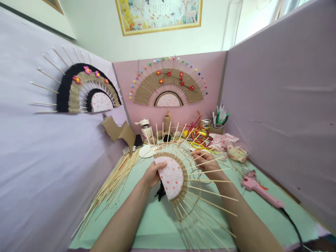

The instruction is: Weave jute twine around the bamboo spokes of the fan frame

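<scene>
A half-round fan frame (171, 178) is held tilted above the table, its centre covered in white cloth with pink-red spots. Along its curved edge runs a band of woven tan twine (184, 172), and thin wooden sticks (210, 193) spread out from it. My left hand (153, 174) grips the straight edge, thumb on the cloth and the other fingers hidden behind. Among the sticks on the right, my right hand (204, 160) is closed in a pinch on the twine, whose loose loops hang behind the sticks. A black tassel (160, 190) dangles below the left hand.
A pink glue gun (262, 191) with a black cable lies at right. Loose sticks (112, 182) are piled at left, near bent cardboard (119, 132). Coloured pipe cleaners (195, 136), spotted cloth (223, 140) and a white-lidded bottle (145, 130) sit at the back. Finished fans (168, 82) hang on the partitions.
</scene>
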Tool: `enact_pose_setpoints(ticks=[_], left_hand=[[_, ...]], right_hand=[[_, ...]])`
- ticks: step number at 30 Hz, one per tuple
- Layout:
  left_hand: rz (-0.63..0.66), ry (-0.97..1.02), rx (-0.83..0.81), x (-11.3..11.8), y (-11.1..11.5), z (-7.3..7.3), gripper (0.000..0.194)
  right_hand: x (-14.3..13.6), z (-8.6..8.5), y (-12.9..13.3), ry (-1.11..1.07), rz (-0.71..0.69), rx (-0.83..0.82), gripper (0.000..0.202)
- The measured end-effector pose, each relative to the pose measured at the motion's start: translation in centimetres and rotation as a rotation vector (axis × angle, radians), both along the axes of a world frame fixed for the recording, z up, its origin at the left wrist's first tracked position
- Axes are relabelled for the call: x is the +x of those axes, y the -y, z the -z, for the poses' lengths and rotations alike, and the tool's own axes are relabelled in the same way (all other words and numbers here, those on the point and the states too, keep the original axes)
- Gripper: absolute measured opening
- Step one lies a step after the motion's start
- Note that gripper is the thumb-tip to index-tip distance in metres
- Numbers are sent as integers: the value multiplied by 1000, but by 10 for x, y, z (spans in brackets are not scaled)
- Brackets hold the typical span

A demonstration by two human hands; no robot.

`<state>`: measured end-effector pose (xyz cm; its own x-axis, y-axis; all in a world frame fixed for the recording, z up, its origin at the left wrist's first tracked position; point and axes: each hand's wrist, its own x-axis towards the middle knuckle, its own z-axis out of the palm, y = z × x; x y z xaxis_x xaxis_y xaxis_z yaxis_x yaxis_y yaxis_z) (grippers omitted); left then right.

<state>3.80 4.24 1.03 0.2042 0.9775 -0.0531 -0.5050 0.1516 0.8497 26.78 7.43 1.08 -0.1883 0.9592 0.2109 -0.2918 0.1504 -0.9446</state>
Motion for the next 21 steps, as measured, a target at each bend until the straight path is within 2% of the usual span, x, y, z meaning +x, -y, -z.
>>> enact_pose_setpoints(ticks=[5, 12, 17, 21], left_hand=[[-21, 10, 10, -5, -1, -3, 14], [-51, 53, 23, -13, -4, -5, 17], [-104, 20, 6, -22, -6, -9, 24], [-135, -1, -22, -27, -7, -11, 23]], right_hand=[[4, 2, -4, -28, -4, -6, 28], [10, -3, -5, -72, -41, -12, 35], [15, 1, -10, -220, -52, -63, 39], [16, 0, -9, -308, -90, -104, 37]])
